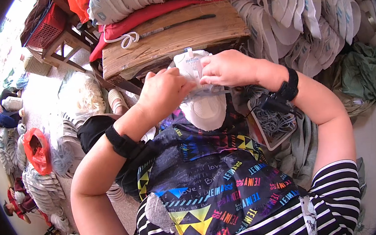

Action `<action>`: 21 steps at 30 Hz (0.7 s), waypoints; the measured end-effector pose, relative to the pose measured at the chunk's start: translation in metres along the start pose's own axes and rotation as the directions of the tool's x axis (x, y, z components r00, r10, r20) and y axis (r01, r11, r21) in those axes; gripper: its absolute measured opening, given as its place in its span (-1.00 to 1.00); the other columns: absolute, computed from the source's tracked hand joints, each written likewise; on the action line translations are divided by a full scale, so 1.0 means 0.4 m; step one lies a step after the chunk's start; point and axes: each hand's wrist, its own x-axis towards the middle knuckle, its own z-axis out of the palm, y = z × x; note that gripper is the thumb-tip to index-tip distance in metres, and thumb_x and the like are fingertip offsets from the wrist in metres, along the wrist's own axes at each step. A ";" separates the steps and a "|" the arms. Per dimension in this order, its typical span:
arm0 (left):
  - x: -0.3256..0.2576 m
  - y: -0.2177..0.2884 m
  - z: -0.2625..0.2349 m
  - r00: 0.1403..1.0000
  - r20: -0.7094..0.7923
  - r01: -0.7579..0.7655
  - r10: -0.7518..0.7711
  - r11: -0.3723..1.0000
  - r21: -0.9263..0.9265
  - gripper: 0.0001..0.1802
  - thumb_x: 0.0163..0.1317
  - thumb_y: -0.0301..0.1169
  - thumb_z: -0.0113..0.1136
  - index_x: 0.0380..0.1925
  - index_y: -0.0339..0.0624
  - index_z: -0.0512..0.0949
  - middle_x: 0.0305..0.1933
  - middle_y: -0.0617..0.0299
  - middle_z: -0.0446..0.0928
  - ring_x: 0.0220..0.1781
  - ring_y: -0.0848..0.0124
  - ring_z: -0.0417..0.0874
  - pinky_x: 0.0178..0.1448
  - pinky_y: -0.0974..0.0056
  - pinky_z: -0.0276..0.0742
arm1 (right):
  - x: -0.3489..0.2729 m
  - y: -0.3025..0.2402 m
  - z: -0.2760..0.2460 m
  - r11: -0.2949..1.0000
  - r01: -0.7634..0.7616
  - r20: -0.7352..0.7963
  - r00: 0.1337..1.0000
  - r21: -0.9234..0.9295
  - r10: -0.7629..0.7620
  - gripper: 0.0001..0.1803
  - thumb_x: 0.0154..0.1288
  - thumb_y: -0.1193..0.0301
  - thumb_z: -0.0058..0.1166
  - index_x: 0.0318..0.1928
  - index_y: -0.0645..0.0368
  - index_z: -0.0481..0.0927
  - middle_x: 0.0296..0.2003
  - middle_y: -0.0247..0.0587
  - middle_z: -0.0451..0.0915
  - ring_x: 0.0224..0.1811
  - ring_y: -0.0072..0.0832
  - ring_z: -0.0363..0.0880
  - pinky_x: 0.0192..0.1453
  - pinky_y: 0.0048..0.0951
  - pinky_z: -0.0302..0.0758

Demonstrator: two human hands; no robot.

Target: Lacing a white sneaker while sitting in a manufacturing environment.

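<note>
- Head view: white shoe upper [202, 97] held over the lap, just in front of the wooden worktop [175, 38].
- Left hand [164, 92]: fingers curled, clasping the upper's left side.
- Right hand [228, 68]: fingers pressed together, pinching its tongue.
- Stacks of white shoe uppers [296, 10] piled right of the worktop.

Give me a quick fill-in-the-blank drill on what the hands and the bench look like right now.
1. Both hands, left hand and right hand, grip a ____ shoe upper.
2. Each wrist wears a ____ strap.
3. Beyond the hands stands a ____ bench with a red cushion on top.
4. The person's shirt sleeve has black and white ____.

Missing words: white; black; wooden; stripes
</note>
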 end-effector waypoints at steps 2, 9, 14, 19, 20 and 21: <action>0.011 0.012 -0.003 1.000 -0.025 -0.005 0.011 0.972 0.236 -0.81 0.10 -0.22 0.21 -0.52 -0.07 0.64 -0.20 0.21 0.50 -0.04 0.16 0.50 -0.06 0.00 0.41 | 0.005 -0.019 0.005 0.993 -0.066 0.048 0.996 -0.100 0.072 -0.79 0.15 0.23 0.18 -0.39 0.11 0.60 -0.32 -0.18 0.50 -0.28 -0.15 0.59 -0.25 -0.17 0.52; -0.002 -0.011 0.107 0.881 -0.436 0.045 -0.182 0.951 -0.306 -0.86 -0.08 -0.35 0.32 -0.59 -0.18 0.61 -0.33 0.14 0.45 -0.17 0.16 0.44 -0.08 0.16 0.37 | -0.009 -0.031 0.063 0.938 -0.202 -0.145 0.957 0.281 0.250 -0.79 0.15 0.33 0.24 -0.40 0.23 0.60 -0.33 -0.18 0.51 -0.27 -0.33 0.54 -0.18 -0.38 0.47; -0.014 0.074 0.030 0.924 -0.022 0.060 -0.381 0.200 -0.978 -0.73 0.40 -0.32 0.10 -0.42 -0.26 0.59 -0.21 0.35 0.36 -0.07 0.52 0.41 0.04 0.39 0.29 | -0.035 -0.078 0.095 0.796 -0.060 -0.262 0.927 0.602 0.268 -0.91 0.24 0.48 0.19 -0.35 0.24 0.58 -0.36 -0.32 0.48 -0.24 -0.58 0.46 -0.11 -0.49 0.43; -0.030 0.107 -0.099 0.955 -0.274 -0.208 -0.117 0.394 -0.895 -0.82 0.44 -0.33 0.04 -0.24 -0.19 0.54 -0.31 0.39 0.46 -0.28 0.66 0.42 -0.20 0.50 0.35 | -0.062 -0.200 -0.068 0.639 0.200 -0.139 0.980 0.743 -0.146 -0.89 0.27 0.48 0.17 -0.37 0.28 0.59 -0.35 -0.27 0.50 -0.23 -0.51 0.52 -0.11 -0.43 0.46; -0.027 0.088 -0.098 0.961 -0.199 -0.117 -0.195 0.367 -0.923 -0.81 0.45 -0.31 0.04 -0.24 -0.18 0.55 -0.36 0.40 0.49 -0.38 0.69 0.41 -0.30 0.53 0.34 | -0.066 -0.207 -0.102 0.564 0.107 -0.098 0.994 0.819 -0.046 -0.88 0.30 0.46 0.16 -0.32 0.29 0.60 -0.33 -0.32 0.52 -0.30 -0.58 0.53 -0.17 -0.48 0.48; -0.020 0.073 -0.086 0.959 -0.123 -0.032 -0.255 0.332 -0.943 -0.80 0.45 -0.29 0.04 -0.23 -0.17 0.56 -0.41 0.41 0.52 -0.48 0.71 0.40 -0.40 0.55 0.33 | -0.074 -0.191 -0.104 0.357 -0.007 -0.034 0.993 0.934 0.109 -0.87 0.35 0.44 0.13 -0.26 0.29 0.57 -0.32 -0.36 0.54 -0.35 -0.62 0.57 -0.26 -0.57 0.51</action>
